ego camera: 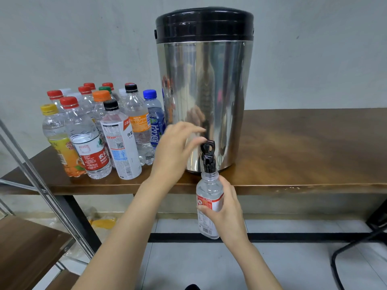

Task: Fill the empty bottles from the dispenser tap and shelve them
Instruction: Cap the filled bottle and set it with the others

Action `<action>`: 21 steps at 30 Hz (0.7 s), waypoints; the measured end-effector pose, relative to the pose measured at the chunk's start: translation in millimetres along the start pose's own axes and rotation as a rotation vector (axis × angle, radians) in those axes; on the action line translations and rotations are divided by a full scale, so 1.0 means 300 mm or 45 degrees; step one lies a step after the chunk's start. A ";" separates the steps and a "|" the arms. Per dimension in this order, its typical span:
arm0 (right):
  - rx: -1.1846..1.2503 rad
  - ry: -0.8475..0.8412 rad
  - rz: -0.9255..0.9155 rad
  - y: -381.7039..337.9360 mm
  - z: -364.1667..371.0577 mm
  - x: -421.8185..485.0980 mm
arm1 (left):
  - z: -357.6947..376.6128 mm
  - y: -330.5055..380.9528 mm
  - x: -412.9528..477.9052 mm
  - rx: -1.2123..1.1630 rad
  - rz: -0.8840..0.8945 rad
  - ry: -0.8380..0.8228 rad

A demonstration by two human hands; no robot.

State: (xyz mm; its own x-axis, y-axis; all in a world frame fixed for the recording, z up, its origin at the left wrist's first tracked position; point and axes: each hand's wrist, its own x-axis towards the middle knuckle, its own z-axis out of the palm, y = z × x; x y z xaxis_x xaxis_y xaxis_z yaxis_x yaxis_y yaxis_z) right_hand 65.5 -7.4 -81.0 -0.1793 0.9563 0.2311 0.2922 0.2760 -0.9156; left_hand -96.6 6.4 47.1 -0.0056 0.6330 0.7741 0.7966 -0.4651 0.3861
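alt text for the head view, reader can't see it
A right hand holds an uncapped bottle under the tap of a steel dispenser; the left hand is at the lever. Beside the dispenser, capped bottles stand on the table.

**Dispenser at the table's front edge, bottles to its left**

The cylindrical steel dispenser with a black lid (205, 101) stands on the brown wooden table (303, 147), near its front edge. Its black plastic tap (207, 153) juts forward over that edge. Directly below the tap, in front of the table, the clear plastic bottle with a red-and-white label (209, 197) is upright in the right hand (228, 208), mouth at the spout. The left hand (176, 151) meets the tap lever from the left. A cluster of capped clear plastic bottles (100, 130) stands on the table just left of the dispenser. A metal-framed shelf with wooden boards (27, 237) sits lower left.
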 end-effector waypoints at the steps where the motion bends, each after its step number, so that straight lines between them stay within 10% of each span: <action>1: 0.000 -0.007 0.007 0.005 0.000 -0.002 | -0.016 -0.021 -0.031 -0.081 -0.108 0.168; 3: -0.006 -0.021 0.024 0.016 -0.001 -0.011 | -0.037 -0.080 -0.095 -0.079 -0.392 0.286; 7: 0.011 -0.082 0.105 0.040 0.005 -0.046 | -0.010 -0.201 -0.208 0.121 -0.755 -0.162; 21: 0.121 -0.198 0.091 -0.077 0.016 -0.159 | 0.039 -0.292 -0.247 0.259 -0.612 -0.405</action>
State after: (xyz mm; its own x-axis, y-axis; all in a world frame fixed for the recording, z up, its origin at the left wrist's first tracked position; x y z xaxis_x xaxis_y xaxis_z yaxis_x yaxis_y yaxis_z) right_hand 62.7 -60.0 -72.3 -0.3060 0.9448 0.1173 0.2209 0.1903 -0.9565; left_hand -159.0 7.5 -50.0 -0.2372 0.9112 0.3367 0.8492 0.0262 0.5274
